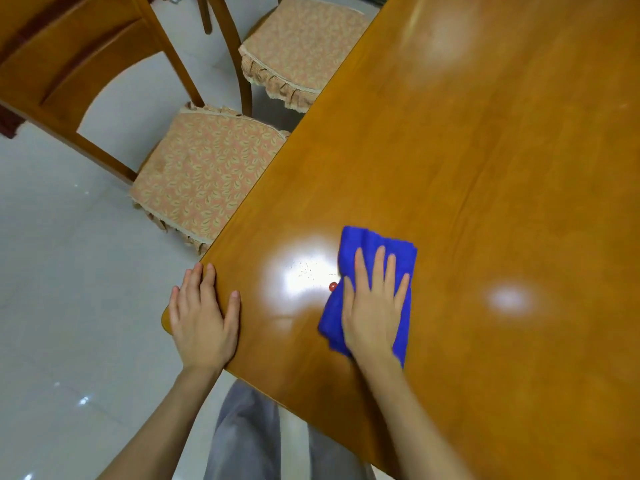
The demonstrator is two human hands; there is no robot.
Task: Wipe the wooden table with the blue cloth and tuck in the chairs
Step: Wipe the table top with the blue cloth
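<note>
The wooden table (467, 174) fills the right of the view. A folded blue cloth (367, 244) lies on it near the front corner. My right hand (375, 306) presses flat on the cloth with its fingers spread. My left hand (202, 317) rests flat on the table's left corner, fingers apart, holding nothing. Beside the cloth lie a small red speck (332, 286) and dark crumbs (304, 268). Two wooden chairs with patterned seat cushions stand along the left edge: the near chair (207, 174) and the far chair (301, 46), both seats partly under the table.
Pale glossy floor tiles (62, 306) spread out to the left. The near chair's wooden backrest (69, 64) juts out at the upper left. My legs in grey trousers (246, 438) stand at the table's front edge.
</note>
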